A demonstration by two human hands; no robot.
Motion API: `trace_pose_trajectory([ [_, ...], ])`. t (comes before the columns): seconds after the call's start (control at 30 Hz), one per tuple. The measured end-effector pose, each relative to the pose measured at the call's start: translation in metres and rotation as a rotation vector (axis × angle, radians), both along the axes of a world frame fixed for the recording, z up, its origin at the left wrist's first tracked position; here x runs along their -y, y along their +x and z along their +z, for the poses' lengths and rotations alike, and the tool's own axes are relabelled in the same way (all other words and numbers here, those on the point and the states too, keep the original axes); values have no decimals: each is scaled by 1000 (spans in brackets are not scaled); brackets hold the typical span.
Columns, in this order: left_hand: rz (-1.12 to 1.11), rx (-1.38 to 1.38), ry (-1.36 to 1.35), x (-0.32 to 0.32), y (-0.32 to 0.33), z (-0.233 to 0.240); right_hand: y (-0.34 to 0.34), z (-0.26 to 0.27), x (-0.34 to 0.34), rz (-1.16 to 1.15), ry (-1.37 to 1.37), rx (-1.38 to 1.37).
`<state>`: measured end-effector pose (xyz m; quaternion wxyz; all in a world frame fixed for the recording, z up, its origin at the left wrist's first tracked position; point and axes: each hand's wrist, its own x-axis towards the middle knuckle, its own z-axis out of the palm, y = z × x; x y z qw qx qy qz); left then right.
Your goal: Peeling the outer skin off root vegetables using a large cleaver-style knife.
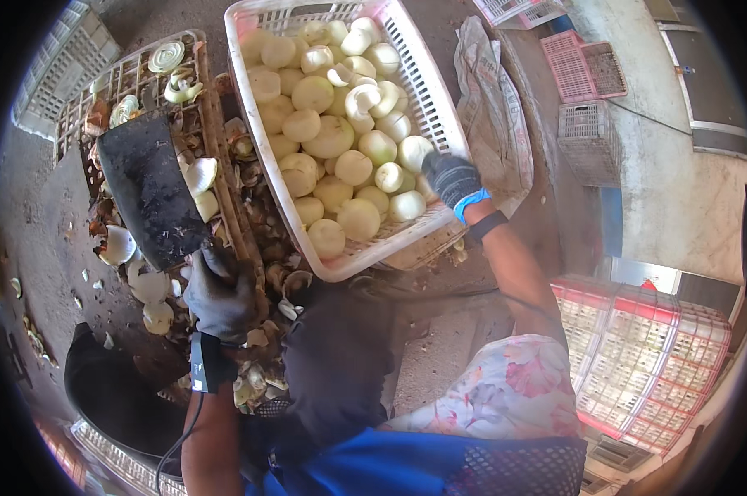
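Observation:
My left hand (220, 297), in a dark grey work glove, is closed at the near end of a wide, dark, dirt-streaked cleaver (153, 192); its handle is hidden in my fist. The blade lies over a dirty plastic crate (203, 80) strewn with onion peelings. My right hand (453, 178), gloved with a blue cuff, is at the right side of a white plastic crate (349, 268) full of peeled onions (353, 167). Its fingers meet the side of one pale onion (414, 154). Whether they grip it is unclear, as the fingertips are hidden.
Onion skins and scraps (296, 282) lie between the crates and on the floor. A woven plastic sack (488, 105) is right of the white crate. Pink crates (562, 68) stand by the wall, and a red-and-white stack (643, 359) is at lower right.

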<state>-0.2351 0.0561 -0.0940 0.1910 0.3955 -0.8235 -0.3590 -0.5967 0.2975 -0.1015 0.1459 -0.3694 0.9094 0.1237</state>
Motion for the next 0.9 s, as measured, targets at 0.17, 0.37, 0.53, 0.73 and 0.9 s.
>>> trace_pose_trajectory([
  [0.17, 10, 92, -9, -6, 0, -10, -19, 2, 19, 412, -149, -315],
  [0.37, -20, 34, -17, -8, -2, -12, -25, 10, -19, -10, -152, -83],
  [0.53, 37, 29, -116, -1, -2, -11, 3, 7, 0, 133, -553, -223],
  [0.73, -120, 39, 186, -2, -3, 25, 123, 105, 31, 29, -858, 64],
  [0.9, -84, -120, 283, 3, 20, 28, 219, 197, 61, 120, -953, 152],
])
